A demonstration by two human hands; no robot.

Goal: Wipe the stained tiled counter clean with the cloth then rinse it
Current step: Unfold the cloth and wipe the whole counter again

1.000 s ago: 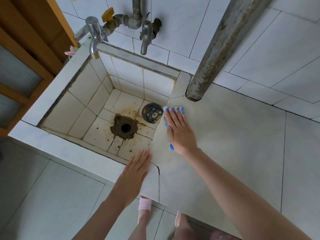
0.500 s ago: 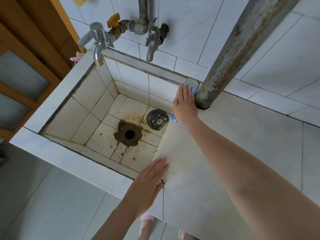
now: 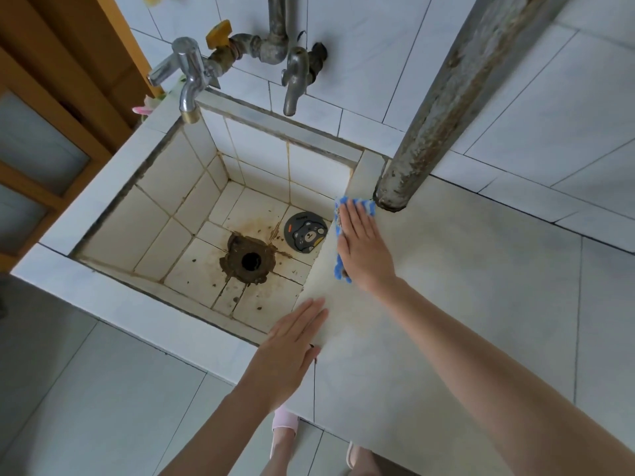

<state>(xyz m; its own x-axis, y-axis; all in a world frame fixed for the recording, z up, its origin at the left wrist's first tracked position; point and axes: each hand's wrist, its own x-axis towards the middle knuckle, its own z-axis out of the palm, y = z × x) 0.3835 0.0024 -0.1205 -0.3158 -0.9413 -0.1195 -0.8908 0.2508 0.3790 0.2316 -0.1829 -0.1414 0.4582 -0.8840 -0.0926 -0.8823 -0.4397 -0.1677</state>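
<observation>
Cloth point(image 3: 355, 203): pressed flat under your straight-fingered right hand point(image 3: 364, 249) at the tabletop point(image 3: 464, 286) edge beside the sink point(image 3: 103, 204), long axis along that edge; left hand point(image 3: 292, 345), spread and empty, rests nearer you.

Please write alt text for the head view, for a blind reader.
The right hand presses a blue cloth flat on the tiled counter beside the stained sink; the left hand rests flat near the counter's edge.
</observation>
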